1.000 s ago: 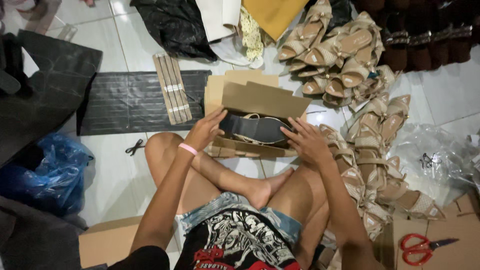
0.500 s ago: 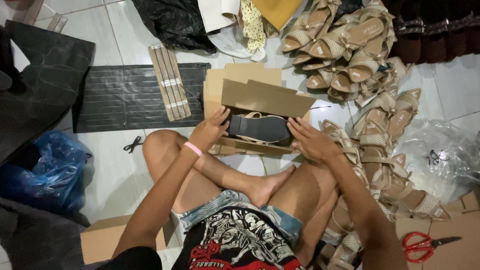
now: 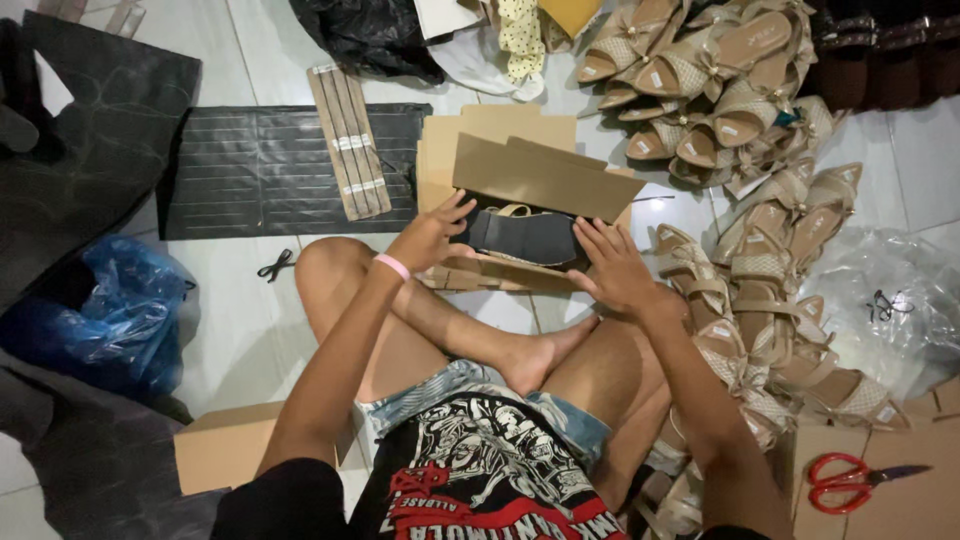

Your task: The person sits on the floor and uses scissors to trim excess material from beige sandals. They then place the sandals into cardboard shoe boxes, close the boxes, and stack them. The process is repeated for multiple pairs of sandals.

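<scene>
Both hands flank sandals inside cardboard box.

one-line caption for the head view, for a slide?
Seated person's left hand and right hand press dark-soled sandals into an open cardboard box.

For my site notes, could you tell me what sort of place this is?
Probably an informal shoe-packing spot on a tiled floor: heaps of beige sandals, flat cardboard, and an open shoe box under both hands.
</scene>
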`<state>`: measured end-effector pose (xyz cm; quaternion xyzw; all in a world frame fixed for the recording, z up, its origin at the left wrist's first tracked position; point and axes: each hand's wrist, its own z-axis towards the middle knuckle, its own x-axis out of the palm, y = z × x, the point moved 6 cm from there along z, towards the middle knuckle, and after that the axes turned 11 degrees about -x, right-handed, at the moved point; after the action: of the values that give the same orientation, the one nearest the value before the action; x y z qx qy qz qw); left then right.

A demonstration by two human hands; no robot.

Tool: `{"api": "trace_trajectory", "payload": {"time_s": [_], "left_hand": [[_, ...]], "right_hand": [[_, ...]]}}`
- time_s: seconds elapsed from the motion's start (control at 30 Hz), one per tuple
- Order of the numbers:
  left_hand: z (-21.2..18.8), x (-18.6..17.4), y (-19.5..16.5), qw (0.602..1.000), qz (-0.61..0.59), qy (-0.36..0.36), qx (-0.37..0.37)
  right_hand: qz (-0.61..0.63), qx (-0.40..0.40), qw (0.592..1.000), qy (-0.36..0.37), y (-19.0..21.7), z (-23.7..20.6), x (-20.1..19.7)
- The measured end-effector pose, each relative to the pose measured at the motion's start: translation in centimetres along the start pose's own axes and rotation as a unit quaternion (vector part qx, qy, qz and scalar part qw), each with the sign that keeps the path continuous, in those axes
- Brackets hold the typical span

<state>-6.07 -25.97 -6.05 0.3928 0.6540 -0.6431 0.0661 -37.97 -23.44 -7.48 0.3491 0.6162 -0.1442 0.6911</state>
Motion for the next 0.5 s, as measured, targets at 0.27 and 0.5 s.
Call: {"api": "trace_trajectory", "payload": {"time_s": [0.27,0.5], "left_hand": [[-1.9,-0.2,-1.2,0.989,-0.071,-0.130,0.028],[-2.6,-0.3,-1.8,0.960,-0.110,-0.256,-0.011]], "right_hand": [[-0.164,0.037,0.981,-0.101,2.1,-0.8,0.0],[-0.211,-0.092,0.932,-0.281,5.0,8.0,-9.5]]}}
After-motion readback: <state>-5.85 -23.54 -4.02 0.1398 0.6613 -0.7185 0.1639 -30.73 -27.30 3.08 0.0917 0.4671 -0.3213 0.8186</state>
